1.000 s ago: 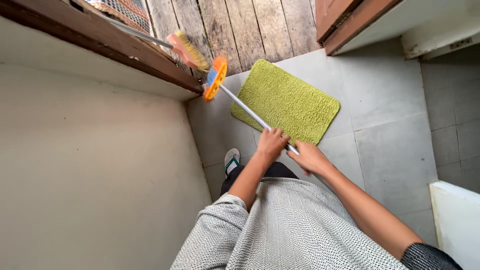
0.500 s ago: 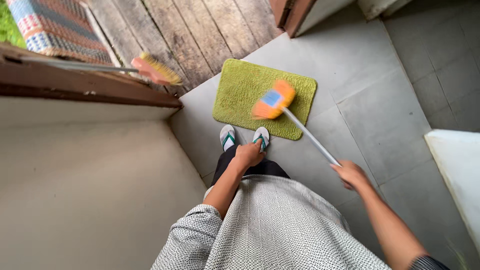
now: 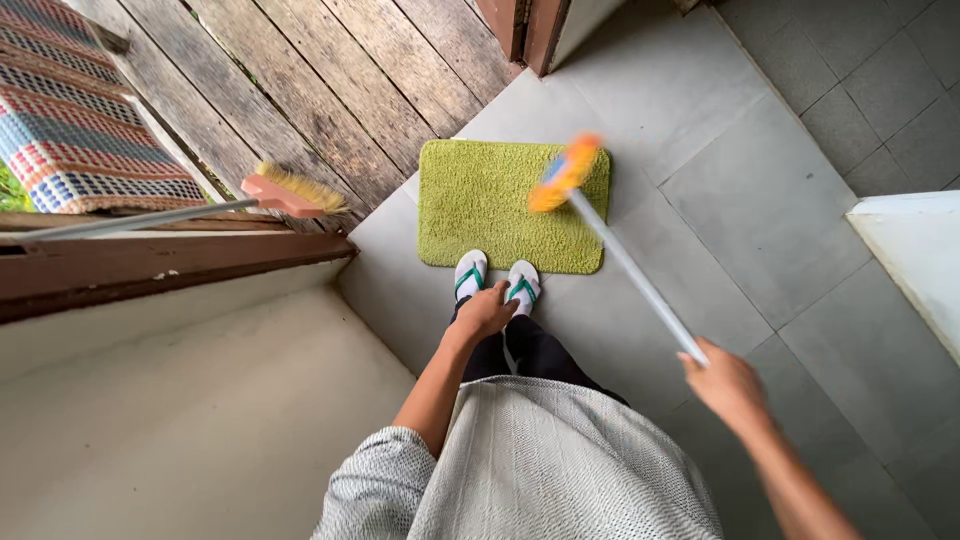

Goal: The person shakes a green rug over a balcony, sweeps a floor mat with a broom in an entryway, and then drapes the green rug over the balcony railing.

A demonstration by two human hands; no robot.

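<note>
My right hand (image 3: 730, 388) grips the lower end of a broom's silver handle (image 3: 635, 272). The handle slants up and left to an orange broom head (image 3: 566, 170), blurred, over the right part of a green mat (image 3: 490, 200) on the grey tiled floor. My left hand (image 3: 485, 312) hangs free in front of my body, fingers loosely curled, holding nothing, just above my white sandals (image 3: 497, 277) that stand at the mat's near edge.
A second broom (image 3: 290, 192) with a pink head and yellow bristles lies over the wooden threshold (image 3: 170, 262) at left. Weathered planks (image 3: 330, 80) and a striped woven rug (image 3: 70, 130) lie beyond. A beige wall fills the lower left; a white surface (image 3: 915, 260) sits right.
My left hand has let go of the handle and dropped toward my legs. My right hand has swung the broom rightward, from the doorway corner to over the mat. The view has shifted.
</note>
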